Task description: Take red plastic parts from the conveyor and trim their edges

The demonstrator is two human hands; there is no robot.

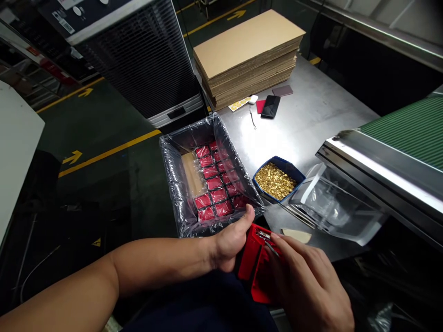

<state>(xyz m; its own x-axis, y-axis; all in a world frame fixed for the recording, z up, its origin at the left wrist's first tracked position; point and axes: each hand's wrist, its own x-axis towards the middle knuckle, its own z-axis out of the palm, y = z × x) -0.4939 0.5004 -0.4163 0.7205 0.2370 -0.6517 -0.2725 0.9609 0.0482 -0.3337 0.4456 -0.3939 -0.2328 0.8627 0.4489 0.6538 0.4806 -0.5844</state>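
We record the plastic-lined crate, holding rows of red packets, just beyond the left hand. That hand has its thumb raised beside the red case; we cannot tell whether its hidden fingers grip. The case lies between both hands, metal implements at its top. The right hand is closed on its right side, with the blue bin of gold-coloured pieces beyond.

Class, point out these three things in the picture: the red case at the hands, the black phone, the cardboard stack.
Red case point(262, 288): head view, lower part of its red surface.
Black phone point(270, 107): head view, middle of its screen.
Cardboard stack point(249, 42): head view, top sheet.
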